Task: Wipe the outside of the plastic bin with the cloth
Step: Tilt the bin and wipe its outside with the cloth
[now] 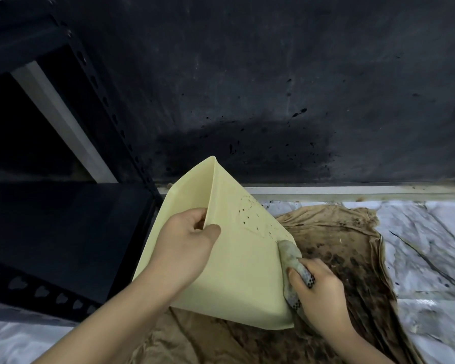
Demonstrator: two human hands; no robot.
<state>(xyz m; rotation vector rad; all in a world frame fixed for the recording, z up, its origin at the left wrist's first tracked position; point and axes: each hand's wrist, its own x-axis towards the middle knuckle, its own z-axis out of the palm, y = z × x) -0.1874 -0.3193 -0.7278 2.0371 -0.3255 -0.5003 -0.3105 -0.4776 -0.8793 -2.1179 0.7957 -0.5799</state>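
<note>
A pale yellow plastic bin (237,271) is tilted up on edge in the middle of the view, its outer face toward me with dark specks near its upper right. My left hand (187,248) grips the bin's upper rim, thumb on the outside and fingers tucked inside. My right hand (318,287) holds a bunched grey cloth with a dotted pattern (290,254) and presses it against the bin's right edge.
Under the bin lies a stained brown fabric (352,248) over white plastic sheeting (426,232). A dark metal shelving unit (63,227) stands at the left. A dark, spattered wall (273,88) rises behind, with a pale ledge (352,191) at its foot.
</note>
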